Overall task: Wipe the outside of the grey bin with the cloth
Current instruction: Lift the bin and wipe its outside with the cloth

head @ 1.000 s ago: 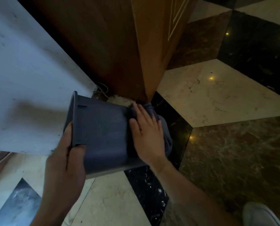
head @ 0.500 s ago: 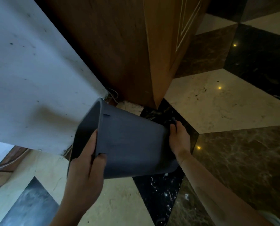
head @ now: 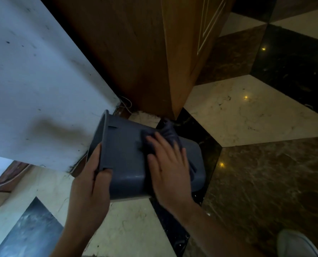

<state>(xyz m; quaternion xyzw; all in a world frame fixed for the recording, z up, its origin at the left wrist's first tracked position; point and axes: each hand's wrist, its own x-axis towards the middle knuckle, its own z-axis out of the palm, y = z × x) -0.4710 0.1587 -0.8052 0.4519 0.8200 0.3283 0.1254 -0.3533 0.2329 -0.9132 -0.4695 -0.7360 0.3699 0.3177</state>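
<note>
A grey bin (head: 124,160) is held tipped above the floor (head: 247,112), its long axis running from rim at left to base at right. The rim is clenched by the left hand (head: 91,193). The cloth (head: 165,134) is pressed flat against the upper wall by the right hand (head: 169,167), nearer the base.
</note>
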